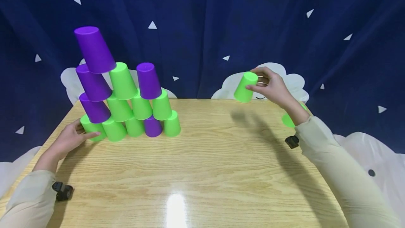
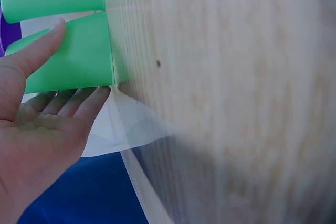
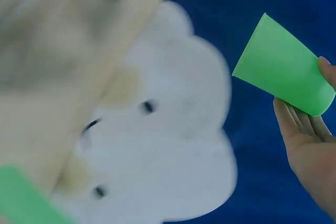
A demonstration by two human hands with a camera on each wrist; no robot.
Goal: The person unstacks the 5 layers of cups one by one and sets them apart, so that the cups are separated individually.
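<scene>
On the left stands a pyramid of upside-down green and purple cups, topped by a purple cup (image 1: 95, 50) at its left side. My left hand (image 1: 70, 138) holds the bottom-left green cup (image 1: 98, 128), thumb in front and fingers round the outer side; the left wrist view shows the thumb on this green cup (image 2: 79, 56). At the right, my right hand (image 1: 271, 86) grips another green cup (image 1: 243, 90) near its narrow end, thumb on one side and fingers on the other. That cup hangs mouth down in the air above the table's far part.
One more green cup (image 1: 288, 120) stands at the table's right edge, partly hidden by my right forearm. A separate purple cup (image 1: 149, 81) tops the pyramid's right side. The wooden table (image 1: 202, 171) ends at a dark blue curtain (image 1: 190, 45) with white clouds.
</scene>
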